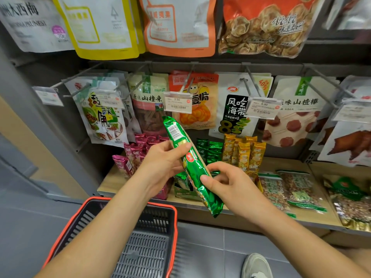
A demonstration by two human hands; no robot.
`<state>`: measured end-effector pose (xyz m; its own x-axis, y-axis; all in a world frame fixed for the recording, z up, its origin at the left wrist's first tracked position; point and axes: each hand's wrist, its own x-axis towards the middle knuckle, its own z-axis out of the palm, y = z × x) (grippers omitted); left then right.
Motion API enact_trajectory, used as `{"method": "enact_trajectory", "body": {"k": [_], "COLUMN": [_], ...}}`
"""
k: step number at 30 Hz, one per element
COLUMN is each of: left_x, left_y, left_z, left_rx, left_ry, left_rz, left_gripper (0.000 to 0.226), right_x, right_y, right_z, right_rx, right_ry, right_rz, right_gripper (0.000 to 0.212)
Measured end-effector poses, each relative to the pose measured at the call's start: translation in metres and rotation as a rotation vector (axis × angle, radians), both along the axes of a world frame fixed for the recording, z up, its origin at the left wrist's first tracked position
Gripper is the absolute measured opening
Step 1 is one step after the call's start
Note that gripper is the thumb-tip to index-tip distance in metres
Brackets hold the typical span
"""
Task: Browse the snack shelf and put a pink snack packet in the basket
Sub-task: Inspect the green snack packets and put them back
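Shelving: a grey metal store rack with a pale wooden shelf board (285, 165) at its foot and peg hooks above, so flat goods hang and stiff ones stand.
Hanging pouches: large printed foil and paper snack pouches (232, 109) hang in rows from the pegs, faces outward for reading.
Basket: a dark grey slatted plastic shopping basket with an orange-red rim (175, 233) sits low, below the front edge of the board and under the left forearm. No packet shows on the visible part of its floor; how it is carried is out of view.
Nut bags: clear plastic bags of nuts with green labels (289, 187) lie flat toward the right end of the board.
Left hand (162, 163): grips the upper half of the held packet, thumb across its front, fingers wrapped behind.
Right hand (228, 185): pinches the lower half, thumb pressed on the front, fingers curled behind.
Held packet: a long, shiny green foil snack packet (192, 167) is tilted in front of the shelf, barcode end up, likely turned for reading. It is not the pink one wanted.
Pink packets: slim pink foil snack packets (134, 155), the task's thing, stand upright at the left end of the board, just left of the left hand, untouched. A pink carton edge under the wrist suggests a display box.
Neighbours: matching small green packets (208, 151) and gold packets (245, 153) stand upright beside them, sorted by colour.
Price tags: white plastic price tags (177, 103) clip to the peg tips.
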<state>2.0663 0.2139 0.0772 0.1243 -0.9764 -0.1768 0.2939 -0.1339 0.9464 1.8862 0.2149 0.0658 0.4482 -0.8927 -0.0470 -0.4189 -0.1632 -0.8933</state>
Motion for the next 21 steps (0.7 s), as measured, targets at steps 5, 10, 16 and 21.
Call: {"method": "enact_trajectory", "body": {"k": [5, 10, 16, 21], "left_x": [0.002, -0.024, -0.036, -0.027], "left_y": [-0.002, 0.011, 0.014, 0.015], "left_z": [0.002, -0.004, -0.004, -0.006], "left_rx": [-0.045, -0.098, -0.11, -0.116], "left_ry": [-0.2, -0.566, -0.553, -0.507], "left_rz": [0.034, -0.249, -0.309, -0.453], "left_gripper": [0.026, 0.02, 0.029, 0.034], "right_x": [-0.001, -0.004, -0.012, -0.013], "right_y": [-0.005, -0.019, -0.018, -0.012], "right_z": [0.006, 0.015, 0.02, 0.021], "right_rx": [0.02, 0.082, 0.124, 0.115], "right_ry": [-0.046, -0.321, -0.557, -0.62], "right_rz": [0.02, -0.094, -0.246, -0.298], "right_gripper": [0.016, 0.017, 0.039, 0.041]}}
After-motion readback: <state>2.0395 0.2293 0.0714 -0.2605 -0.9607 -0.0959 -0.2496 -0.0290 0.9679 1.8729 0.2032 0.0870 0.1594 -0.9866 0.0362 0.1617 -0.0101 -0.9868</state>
